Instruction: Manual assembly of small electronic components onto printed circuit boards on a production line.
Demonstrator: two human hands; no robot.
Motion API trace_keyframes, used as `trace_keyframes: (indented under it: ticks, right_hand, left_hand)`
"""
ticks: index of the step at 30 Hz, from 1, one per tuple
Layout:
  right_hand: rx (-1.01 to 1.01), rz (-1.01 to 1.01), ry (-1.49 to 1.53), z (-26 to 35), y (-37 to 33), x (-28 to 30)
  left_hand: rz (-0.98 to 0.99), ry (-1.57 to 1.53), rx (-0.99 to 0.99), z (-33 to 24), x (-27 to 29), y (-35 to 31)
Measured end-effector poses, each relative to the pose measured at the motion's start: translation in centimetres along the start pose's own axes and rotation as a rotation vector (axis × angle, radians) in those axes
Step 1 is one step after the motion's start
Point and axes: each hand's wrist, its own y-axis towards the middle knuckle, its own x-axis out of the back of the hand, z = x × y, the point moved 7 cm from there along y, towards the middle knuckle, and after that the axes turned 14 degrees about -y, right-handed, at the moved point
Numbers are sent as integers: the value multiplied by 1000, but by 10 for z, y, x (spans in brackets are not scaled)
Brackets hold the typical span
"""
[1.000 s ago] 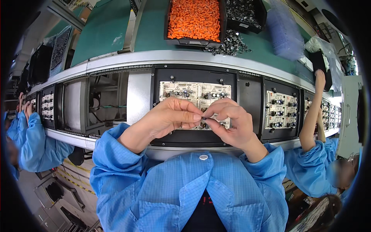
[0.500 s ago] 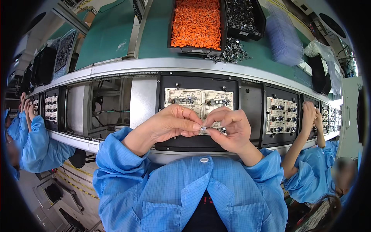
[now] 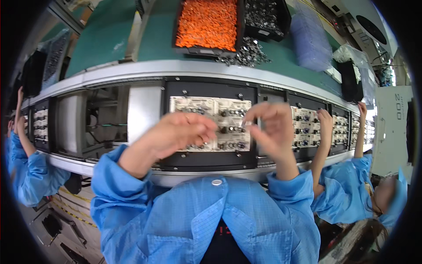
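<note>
Small silvery part pinched beside the board panel's right edge

The left hand (image 3: 178, 132) is over the left half of the cream circuit-board panel (image 3: 237, 104), its thumb and fingers slightly parted, with nothing visible between them. The right hand (image 3: 273, 127) is over the panel's right edge; its thumb and forefinger appear closed on a small, silvery, glinting part (image 3: 246, 125), too blurred to tell its shape. It looks light and stiff, probably slick, with fine edges that could bend; a fingertip pinch on its sides should suit. The panel lies flat inside a black rectangular frame (image 3: 211, 160). Beyond the panel, on the green worktop (image 3: 158, 44), a loose pile of shiny dark pieces (image 3: 247, 53) lies beside orange pieces (image 3: 207, 26) in a bin.
</note>
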Motion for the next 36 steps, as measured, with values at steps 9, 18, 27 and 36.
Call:
trace_keyframes:
  ticks: [9, 18, 27, 36]
  right_hand:
    - [-211, 306, -632, -75, 15, 46]
    - [-174, 393, -632, -89, 14, 41]
    - [-123, 427, -638, -88, 18, 36]
    - [-96, 451, -762, -78, 23, 29]
  left_hand:
    - [-106, 29, -308, -53, 22, -3]
    - [-113, 41, -228, -49, 35, -4]
    - [-125, 27, -214, -50, 42, -6]
    - [-147, 36, -183, -50, 49, -8]
